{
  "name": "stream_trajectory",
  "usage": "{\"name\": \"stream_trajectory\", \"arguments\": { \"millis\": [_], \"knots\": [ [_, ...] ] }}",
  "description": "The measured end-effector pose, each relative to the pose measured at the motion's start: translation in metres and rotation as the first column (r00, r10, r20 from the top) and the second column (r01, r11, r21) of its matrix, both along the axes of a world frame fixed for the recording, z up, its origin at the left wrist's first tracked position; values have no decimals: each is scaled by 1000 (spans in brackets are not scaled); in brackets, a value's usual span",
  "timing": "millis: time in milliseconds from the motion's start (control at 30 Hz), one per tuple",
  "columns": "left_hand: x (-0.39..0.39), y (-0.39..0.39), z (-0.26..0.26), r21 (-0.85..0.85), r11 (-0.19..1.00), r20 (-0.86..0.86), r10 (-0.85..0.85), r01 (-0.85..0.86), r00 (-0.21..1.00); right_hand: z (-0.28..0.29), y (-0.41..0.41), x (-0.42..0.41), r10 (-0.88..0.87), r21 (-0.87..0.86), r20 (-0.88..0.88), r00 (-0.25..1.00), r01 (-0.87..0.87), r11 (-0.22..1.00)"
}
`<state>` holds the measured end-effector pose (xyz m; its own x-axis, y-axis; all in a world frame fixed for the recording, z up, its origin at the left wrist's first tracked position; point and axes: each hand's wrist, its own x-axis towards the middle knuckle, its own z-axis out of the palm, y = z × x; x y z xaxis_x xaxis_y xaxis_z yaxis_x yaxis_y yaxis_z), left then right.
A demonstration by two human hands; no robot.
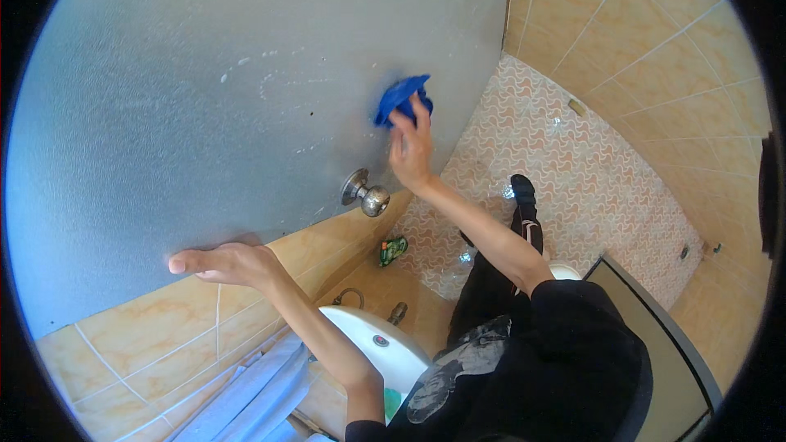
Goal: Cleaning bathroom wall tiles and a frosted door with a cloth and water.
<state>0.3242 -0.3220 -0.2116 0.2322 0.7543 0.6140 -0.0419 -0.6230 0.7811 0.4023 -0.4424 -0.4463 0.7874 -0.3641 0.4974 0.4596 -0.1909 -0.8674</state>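
A large grey textured door (184, 104) fills the upper left, with whitish foamy streaks on its face. My right hand (412, 144) presses a crumpled blue cloth (402, 98) against the door, above and to the right of the round metal doorknob (371, 198). At the door's lower edge, my left hand (230, 267) is braced, thumb on the near side; its other fingers are partly hidden behind the edge.
Below lies a white washbasin (374, 341), beside pale blue fabric (258, 390). A green packet (393, 251) rests on the patterned tile floor (491, 135). Tan tiled walls (663, 43) surround the floor. A dark-framed panel (657, 344) stands at lower right.
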Motion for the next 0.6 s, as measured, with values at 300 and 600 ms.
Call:
{"name": "stream_trajectory", "arguments": {
  "millis": [300, 600],
  "knots": [
    [0, 0, -2, 18, 999, -39, 41, -40, 998, -40, 24, -75, 175, -134, -64, 983, -182, 974],
    [-1, -5, -1, 1, 999, -7, 44, -44, 999, -95, 34, -185, 792, 618, -481, 376, -495, 610]
  ]
}}
